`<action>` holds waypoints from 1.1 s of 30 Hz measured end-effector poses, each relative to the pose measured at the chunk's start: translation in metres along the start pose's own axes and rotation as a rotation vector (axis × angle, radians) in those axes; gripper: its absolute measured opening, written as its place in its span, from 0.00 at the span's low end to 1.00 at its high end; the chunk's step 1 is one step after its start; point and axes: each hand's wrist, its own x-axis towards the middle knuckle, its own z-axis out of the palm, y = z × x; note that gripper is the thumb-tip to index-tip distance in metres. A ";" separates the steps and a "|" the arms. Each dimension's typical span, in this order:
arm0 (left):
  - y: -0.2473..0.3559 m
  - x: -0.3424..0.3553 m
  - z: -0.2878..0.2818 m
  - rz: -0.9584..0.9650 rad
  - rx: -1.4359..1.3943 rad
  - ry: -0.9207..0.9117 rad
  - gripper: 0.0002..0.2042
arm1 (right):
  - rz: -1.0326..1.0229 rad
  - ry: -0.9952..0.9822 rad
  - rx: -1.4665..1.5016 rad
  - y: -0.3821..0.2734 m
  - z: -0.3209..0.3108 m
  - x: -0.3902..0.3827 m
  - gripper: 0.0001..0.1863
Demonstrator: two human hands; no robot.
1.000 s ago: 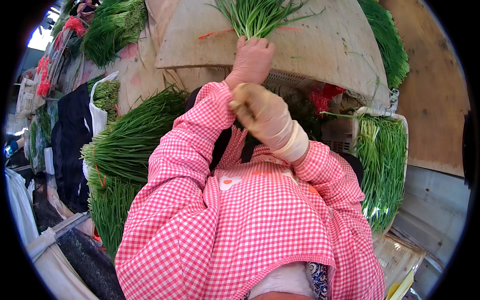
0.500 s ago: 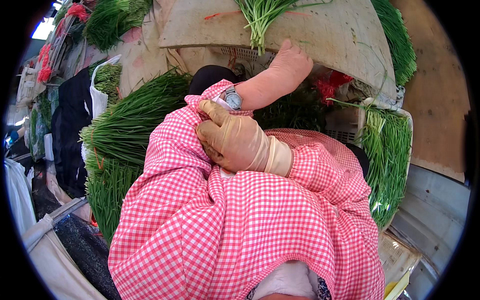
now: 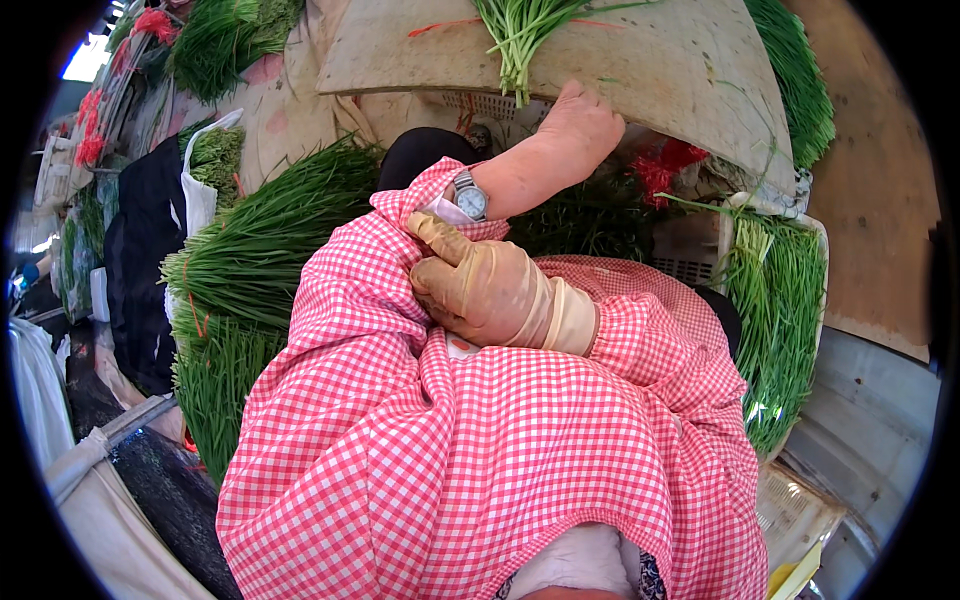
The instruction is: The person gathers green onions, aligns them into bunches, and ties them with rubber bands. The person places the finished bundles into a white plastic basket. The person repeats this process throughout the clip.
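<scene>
Green chive bundles (image 3: 262,250) surrounded the worn wooden tabletop (image 3: 650,70). Since earlier, the bare left hand (image 3: 580,125) had dropped, its grip loose and empty. The gloved right hand (image 3: 480,290) pinched the pink checked sleeve (image 3: 350,290), pushed higher.

A red-and-white checked smock (image 3: 520,450) fills the view from the head camera, its left sleeve (image 3: 350,290) gripped by a right hand (image 3: 490,295) in a tan, beige-cuffed glove, while a silver wristwatch (image 3: 468,198) with a pale dial sits on the bare left hand's (image 3: 580,125) wrist. Deep green chive bundles (image 3: 260,260) with paler, whitish-green stem ends lie on and around a beige, weathered surface (image 3: 680,60), beside red ties (image 3: 670,165).
</scene>
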 end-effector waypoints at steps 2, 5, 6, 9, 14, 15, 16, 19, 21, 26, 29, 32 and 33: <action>0.009 0.005 -0.001 0.014 -0.027 -0.057 0.10 | 0.029 0.084 0.007 -0.003 -0.004 -0.004 0.06; 0.015 0.014 0.004 0.045 -0.082 -0.013 0.11 | 0.019 0.232 0.352 0.004 -0.017 -0.006 0.04; 0.017 0.013 -0.002 0.042 -0.032 -0.094 0.12 | 0.087 0.299 0.506 0.009 -0.023 -0.010 0.04; 0.026 0.011 0.024 0.121 -0.114 -0.004 0.17 | 0.368 0.623 0.981 0.031 -0.040 -0.040 0.05; 0.068 0.026 0.059 0.217 -0.247 -0.120 0.11 | 0.658 0.596 0.424 0.050 -0.089 -0.150 0.04; 0.076 0.026 0.062 0.204 -0.407 -0.181 0.12 | 0.570 0.608 0.140 0.049 -0.094 -0.175 0.04; 0.084 0.026 0.064 0.183 -0.563 -0.248 0.12 | 0.614 0.676 0.053 0.037 -0.107 -0.198 0.04; 0.107 0.037 0.074 0.082 -0.943 -0.440 0.12 | 0.936 0.879 -0.051 0.002 -0.153 -0.261 0.06; 0.124 0.045 0.074 0.028 -1.131 -0.520 0.13 | 1.016 0.676 -0.822 0.016 -0.164 -0.321 0.15; 0.150 0.060 0.080 -0.154 -1.459 -0.604 0.14 | 1.680 0.301 -0.832 0.064 -0.150 -0.362 0.47; 0.162 0.067 0.075 -0.188 -1.491 -0.650 0.15 | 1.695 0.370 -0.721 0.080 -0.156 -0.372 0.49; 0.176 0.073 0.063 -0.206 -1.532 -0.633 0.20 | 1.680 0.404 -0.624 0.089 -0.166 -0.381 0.44; 0.182 0.075 0.059 -0.210 -1.555 -0.617 0.22 | 1.658 0.444 -0.553 0.088 -0.170 -0.384 0.42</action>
